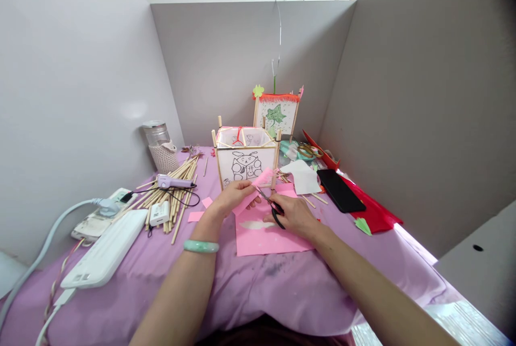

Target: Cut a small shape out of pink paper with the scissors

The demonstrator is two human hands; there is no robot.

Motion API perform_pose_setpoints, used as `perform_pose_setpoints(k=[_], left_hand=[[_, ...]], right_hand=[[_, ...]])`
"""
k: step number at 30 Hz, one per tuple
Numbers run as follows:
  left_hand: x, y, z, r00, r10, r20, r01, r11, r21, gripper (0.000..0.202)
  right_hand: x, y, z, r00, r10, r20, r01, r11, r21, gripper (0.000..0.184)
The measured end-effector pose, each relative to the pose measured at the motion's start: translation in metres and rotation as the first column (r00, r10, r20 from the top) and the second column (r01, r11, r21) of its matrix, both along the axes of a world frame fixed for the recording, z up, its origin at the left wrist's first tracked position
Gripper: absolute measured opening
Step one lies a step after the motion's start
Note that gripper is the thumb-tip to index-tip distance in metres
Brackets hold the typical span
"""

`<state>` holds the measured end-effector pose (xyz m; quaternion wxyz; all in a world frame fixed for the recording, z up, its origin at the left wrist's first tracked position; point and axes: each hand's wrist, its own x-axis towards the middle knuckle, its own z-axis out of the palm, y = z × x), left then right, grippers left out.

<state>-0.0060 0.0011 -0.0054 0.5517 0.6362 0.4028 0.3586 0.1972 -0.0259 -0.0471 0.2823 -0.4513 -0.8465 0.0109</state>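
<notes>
From the head camera, the left hand [236, 198] pinches a scrap of pink paper [264, 177] while the right hand [294, 216] grips black-handled scissors [276, 214], blades on the scrap. The hands are close together, not touching, above a pink sheet [266, 238] at 12 o'clock on the purple-covered surface [250, 292]. A paper lantern [245, 166] stands just beyond; wooden sticks [173, 201] and a glue gun [173, 181] lie at 10 o'clock.

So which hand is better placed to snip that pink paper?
Probably the right hand: it holds the scissors, with their blades already at the pink paper. The left hand is pinching that paper, so it seems better left steadying it.
</notes>
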Motion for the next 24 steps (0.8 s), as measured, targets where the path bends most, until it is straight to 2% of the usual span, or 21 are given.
perform_pose_setpoints(k=[18, 24], left_hand=[[0.0002, -0.0015, 0.0017, 1.0, 0.008, 0.025, -0.008, 1.0, -0.017, 0.026], [0.0008, -0.0025, 0.0028, 0.999, 0.014, 0.037, -0.013, 0.999, -0.035, 0.027]], right_hand=[[-0.0003, -0.0002, 0.0013, 1.0, -0.008, 0.017, 0.008, 1.0, -0.014, 0.034], [-0.0008, -0.0004, 0.0028, 1.0, -0.022, 0.005, 0.022, 1.0, 0.02, 0.033]])
